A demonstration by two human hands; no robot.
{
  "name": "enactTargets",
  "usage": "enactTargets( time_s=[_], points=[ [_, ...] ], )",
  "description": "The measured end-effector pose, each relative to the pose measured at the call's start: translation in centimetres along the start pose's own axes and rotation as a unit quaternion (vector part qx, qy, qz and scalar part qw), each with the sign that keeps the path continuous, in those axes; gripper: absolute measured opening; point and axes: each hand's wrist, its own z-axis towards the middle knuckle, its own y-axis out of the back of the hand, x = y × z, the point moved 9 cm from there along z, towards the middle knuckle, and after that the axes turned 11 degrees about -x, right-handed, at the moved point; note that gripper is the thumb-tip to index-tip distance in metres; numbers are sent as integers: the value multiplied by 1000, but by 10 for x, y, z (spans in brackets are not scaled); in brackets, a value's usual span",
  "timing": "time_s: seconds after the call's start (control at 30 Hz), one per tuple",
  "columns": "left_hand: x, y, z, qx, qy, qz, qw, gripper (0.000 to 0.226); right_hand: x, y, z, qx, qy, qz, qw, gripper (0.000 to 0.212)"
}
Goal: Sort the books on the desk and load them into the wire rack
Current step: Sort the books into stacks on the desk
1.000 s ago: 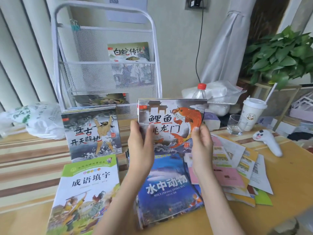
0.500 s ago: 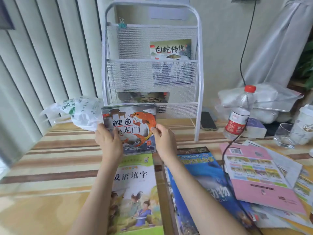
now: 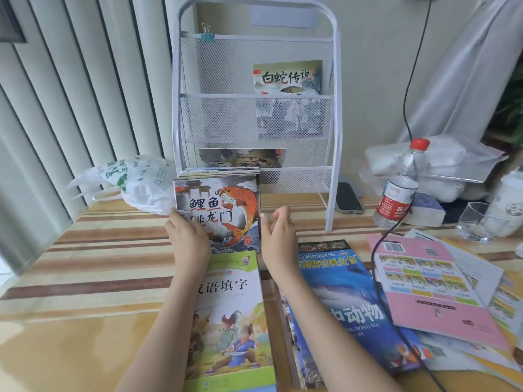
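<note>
The thin, light, glossy carp-cover picture book (image 3: 218,210) is touched by left fingers (image 3: 181,222); right fingers (image 3: 278,215) are curled just beside its edge; edge-gripping is advised.

plastic bag (image 3: 133,182), phone (image 3: 348,198), water bottle (image 3: 400,190), glass (image 3: 478,222)

Pale cream wall (image 3: 368,66) at the back, w/ a white paper (image 3: 285,17) stuck high on it. Left side: vertical blinds (image 3: 70,94), grey-white, daylight comes through them softly. Right side: a light grey curtain (image 3: 464,66) hangs down, and a bit of green plant (image 3: 512,103) shows at the edge. A black cable (image 3: 407,94) runs down the wall from the top. The desk (image 3: 85,250) has a cloth w/ brown, cream and tan stripes; nearer the camera the surface is yellow-tan and shiny. Light is even, no hard shadows. Dark frame corner (image 3: 11,21) at top left, cannot tell what it is.
</note>
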Motion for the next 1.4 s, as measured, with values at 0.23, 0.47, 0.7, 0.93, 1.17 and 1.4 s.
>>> enactTargets(
  time_s=[0.23,0.47,0.7,0.93,1.17,1.4],
  points=[
    [-71,-13,-42,-37,-106,40,993,63,-30,96,8,-103,-33,50,993,19],
    [-162,-106,-207,304,-318,-48,897,59,-105,205,6,-99,-96,-168,976,24],
    [-155,-153,-334,585,-423,50,690,82,-173,289,-20,-76,-235,-294,923,31],
    [-157,-152,-329,546,-422,31,723,88,-191,298,-13,-85,-318,-66,942,31],
    [-173,-134,-319,496,-446,-24,745,55,-204,296,-28,-128,-382,165,900,20],
    [-217,-107,-273,401,-419,-104,808,28,-160,312,-9,-107,-97,-20,989,51]
  ],
)
